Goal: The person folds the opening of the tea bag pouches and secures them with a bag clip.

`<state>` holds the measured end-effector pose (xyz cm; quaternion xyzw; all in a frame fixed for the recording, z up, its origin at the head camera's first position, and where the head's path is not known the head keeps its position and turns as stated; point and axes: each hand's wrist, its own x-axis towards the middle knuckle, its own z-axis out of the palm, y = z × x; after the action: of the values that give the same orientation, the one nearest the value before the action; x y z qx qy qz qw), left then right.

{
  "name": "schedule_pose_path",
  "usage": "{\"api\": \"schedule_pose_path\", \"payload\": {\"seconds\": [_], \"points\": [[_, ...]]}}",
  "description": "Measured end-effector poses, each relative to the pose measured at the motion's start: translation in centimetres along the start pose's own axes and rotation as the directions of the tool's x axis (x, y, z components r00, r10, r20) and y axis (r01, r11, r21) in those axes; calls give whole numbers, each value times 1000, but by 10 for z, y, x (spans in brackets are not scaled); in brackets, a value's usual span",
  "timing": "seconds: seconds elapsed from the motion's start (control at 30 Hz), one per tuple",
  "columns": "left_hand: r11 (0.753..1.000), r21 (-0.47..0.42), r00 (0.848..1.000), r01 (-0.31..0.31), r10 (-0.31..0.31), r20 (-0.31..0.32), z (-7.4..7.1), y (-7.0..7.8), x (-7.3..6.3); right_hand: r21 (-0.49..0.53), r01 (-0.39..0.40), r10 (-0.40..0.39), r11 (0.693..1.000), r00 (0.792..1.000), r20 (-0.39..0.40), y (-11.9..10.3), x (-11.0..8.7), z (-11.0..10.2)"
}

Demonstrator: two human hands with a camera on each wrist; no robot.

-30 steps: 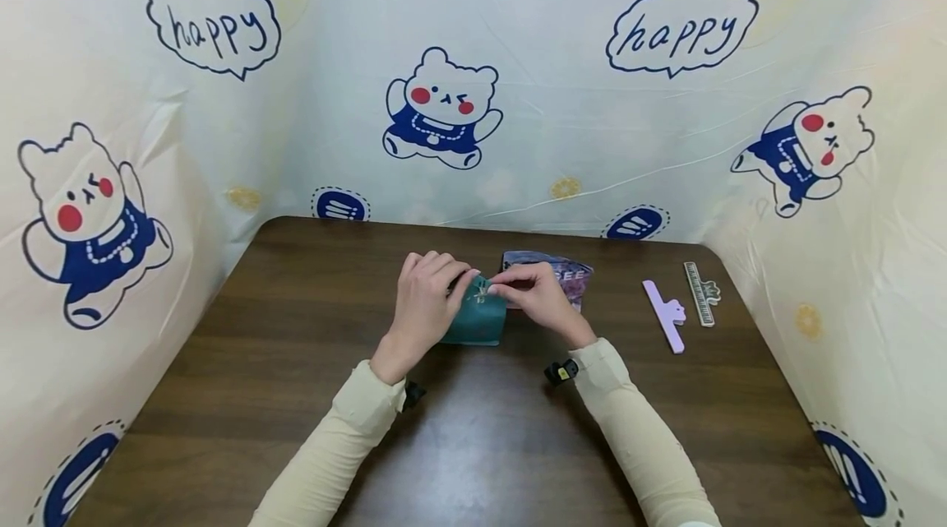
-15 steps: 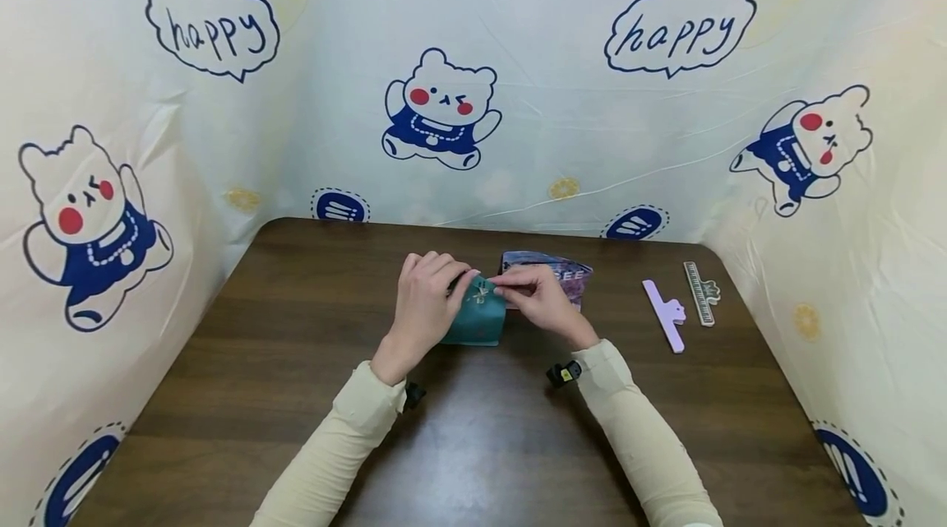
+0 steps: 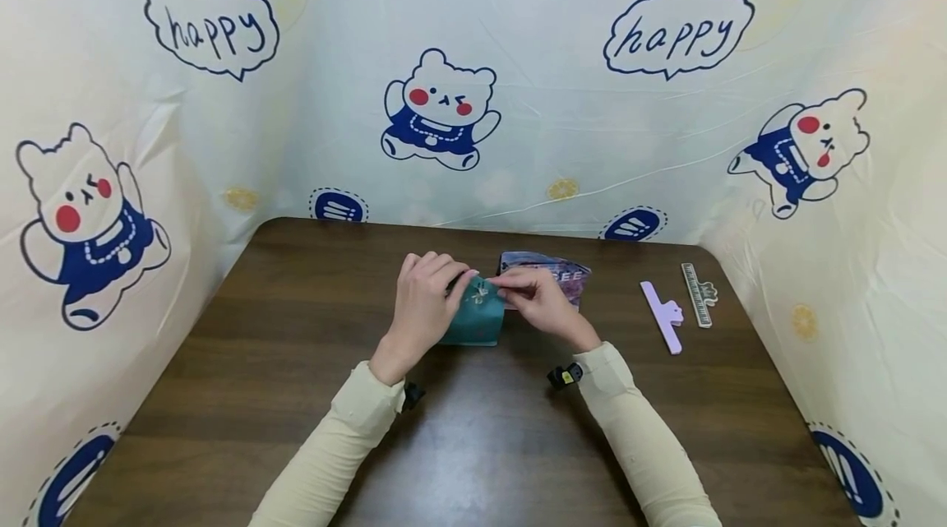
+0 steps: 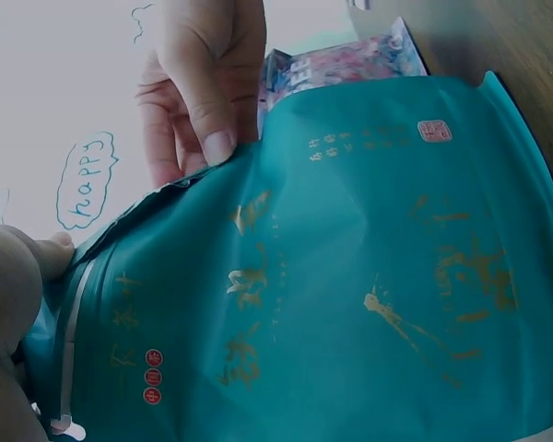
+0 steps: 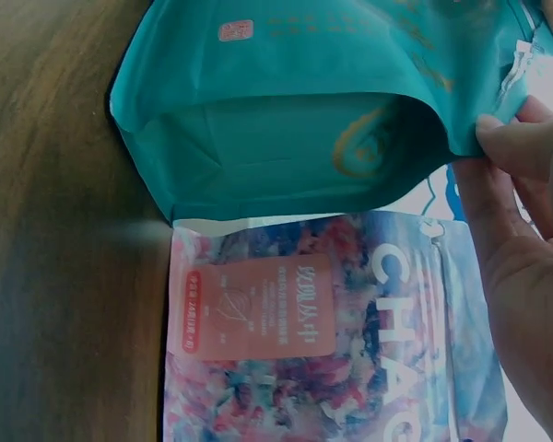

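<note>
Left hand [image 3: 423, 297] and right hand [image 3: 543, 302] clamp fingers on the green bag [image 3: 474, 321] at its top; purple bag [image 3: 574, 284] to its far right; lilac clip [image 3: 660, 316] farther right.

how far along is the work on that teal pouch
Looks done: the teal pouch seems set standing on the table. In hand: the left hand and right hand grip it at the top; whether it is sealed, I can't tell. Remaining, perhaps: closing it with a clip, since the purple clip and clear clip lie loose beyond the right hand.
</note>
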<state>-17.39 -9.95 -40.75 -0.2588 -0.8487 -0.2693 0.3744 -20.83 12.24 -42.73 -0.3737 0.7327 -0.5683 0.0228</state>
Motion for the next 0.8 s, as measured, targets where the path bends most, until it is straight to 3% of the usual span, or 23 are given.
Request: {"api": "schedule_pose_path", "payload": {"seconds": [0.27, 0.5, 0.57, 0.8], "points": [[1000, -7, 999, -18, 19, 47, -4, -3, 1, -26, 13, -14, 1000, 1000, -26, 0, 1, 2], [996, -76, 977, -40, 55, 208, -18, -7, 9, -23, 45, -46, 999, 998, -36, 31, 0, -2], [996, -83, 971, -41, 59, 232, -20, -7, 9, -22, 36, -37, 999, 999, -37, 30, 0, -2], [997, -56, 976, -61, 71, 208, -18, -9, 5, -18, 15, -15, 1000, 1000, -24, 10, -1, 0]]}}
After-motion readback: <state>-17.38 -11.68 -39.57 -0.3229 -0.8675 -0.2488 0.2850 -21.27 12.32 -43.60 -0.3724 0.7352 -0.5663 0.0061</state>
